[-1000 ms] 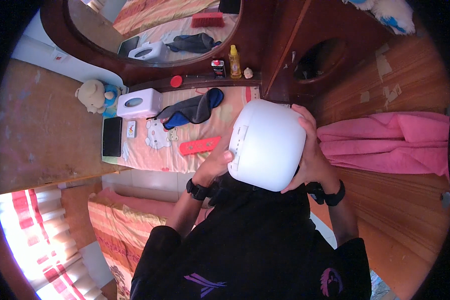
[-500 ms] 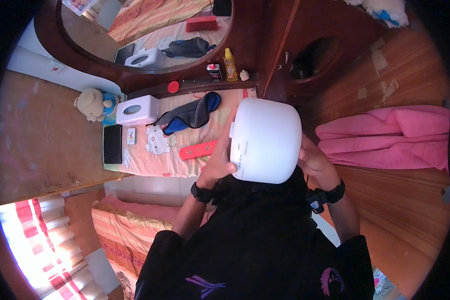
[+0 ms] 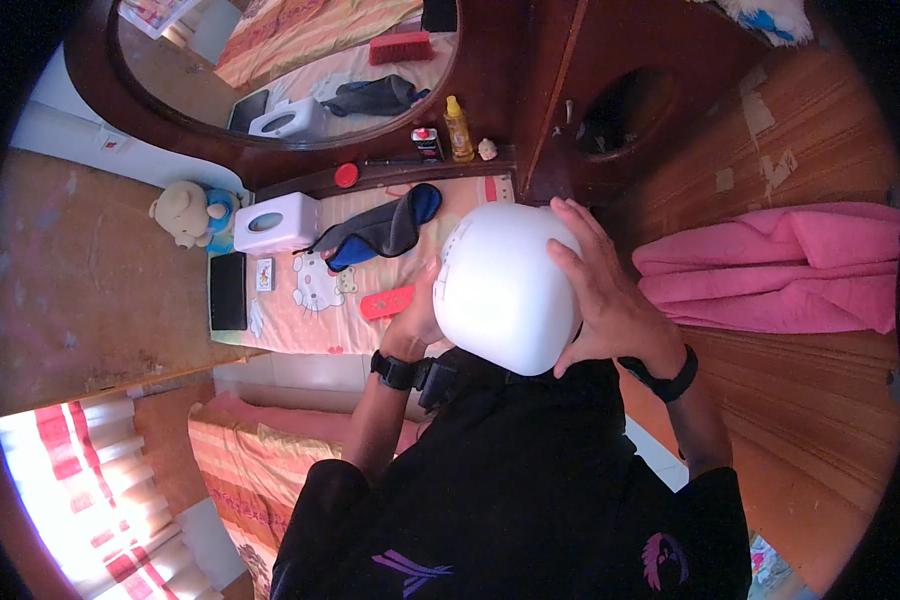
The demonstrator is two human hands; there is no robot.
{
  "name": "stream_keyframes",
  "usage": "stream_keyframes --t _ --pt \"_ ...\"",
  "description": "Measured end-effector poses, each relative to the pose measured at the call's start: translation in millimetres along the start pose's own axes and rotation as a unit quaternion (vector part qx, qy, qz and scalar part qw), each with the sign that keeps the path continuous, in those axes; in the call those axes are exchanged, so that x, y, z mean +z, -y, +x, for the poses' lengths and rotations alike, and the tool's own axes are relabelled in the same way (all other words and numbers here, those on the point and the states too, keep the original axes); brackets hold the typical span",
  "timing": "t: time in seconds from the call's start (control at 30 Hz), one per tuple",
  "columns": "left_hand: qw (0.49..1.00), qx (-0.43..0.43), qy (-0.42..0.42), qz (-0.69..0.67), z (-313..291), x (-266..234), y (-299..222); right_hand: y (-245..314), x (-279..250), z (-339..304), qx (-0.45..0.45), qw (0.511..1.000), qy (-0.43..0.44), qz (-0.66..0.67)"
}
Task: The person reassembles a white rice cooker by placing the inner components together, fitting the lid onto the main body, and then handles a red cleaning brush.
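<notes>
A smooth white rounded plastic appliance (image 3: pixel 510 285), shaped like an aroma diffuser, is held up in front of my chest between both hands. Small markings and a narrow tab show along its left edge. My left hand (image 3: pixel 420 312) grips that edge from the left and below, its fingers partly hidden behind the body. My right hand (image 3: pixel 615 300) is wrapped over the right side, with the thumb low and the fingers curved over the top. Whatever lies on its underside is hidden.
Below it stands a dresser with a patterned cloth (image 3: pixel 270 330), bearing a white tissue box (image 3: pixel 278 222), a grey-blue cloth (image 3: pixel 390 228), a red strip-shaped object (image 3: pixel 385 303) and a black flat object (image 3: pixel 228 291). A yellow bottle (image 3: pixel 458 130) stands by the mirror. A pink towel (image 3: pixel 770 268) hangs right.
The appliance has turned and tilted between my hands and shifted slightly left, so its marked side faces away more. My right hand has come up over its right side.
</notes>
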State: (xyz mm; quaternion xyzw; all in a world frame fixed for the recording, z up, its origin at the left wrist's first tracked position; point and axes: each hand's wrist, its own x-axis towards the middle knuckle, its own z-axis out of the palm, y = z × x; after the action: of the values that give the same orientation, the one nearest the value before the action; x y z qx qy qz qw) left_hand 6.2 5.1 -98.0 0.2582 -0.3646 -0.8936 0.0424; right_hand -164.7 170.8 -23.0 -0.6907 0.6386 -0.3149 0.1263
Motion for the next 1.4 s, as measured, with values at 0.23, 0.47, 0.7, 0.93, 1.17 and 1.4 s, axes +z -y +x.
stream_keyframes --t 0.23,0.47,0.7,0.93,1.17,1.4 --pt "0.999 -0.001 -0.014 -0.037 0.9 12.3 -7.9 -0.2 17.1 -1.3 -0.034 0.996 -0.067 0.037" --pt "0.973 -0.002 0.064 -0.22 8.1 12.4 5.1 4.5 17.9 -3.0 0.046 0.998 -0.035 0.011" --pt "0.986 0.026 0.034 -0.162 2.8 24.0 -5.1 1.1 20.1 -2.1 0.017 0.994 -0.102 0.032" --pt "0.993 0.112 -0.007 -0.025 -6.9 39.8 -5.1 -7.3 22.9 -1.1 0.06 0.989 -0.112 0.079" --pt "0.813 0.393 0.03 0.428 2.0 50.8 -23.3 -7.1 36.2 -27.9 0.225 0.749 -0.159 0.603" --pt "0.75 0.443 0.11 0.48 3.6 36.5 -25.0 -0.9 20.4 -18.6 0.28 0.621 -0.128 0.721"
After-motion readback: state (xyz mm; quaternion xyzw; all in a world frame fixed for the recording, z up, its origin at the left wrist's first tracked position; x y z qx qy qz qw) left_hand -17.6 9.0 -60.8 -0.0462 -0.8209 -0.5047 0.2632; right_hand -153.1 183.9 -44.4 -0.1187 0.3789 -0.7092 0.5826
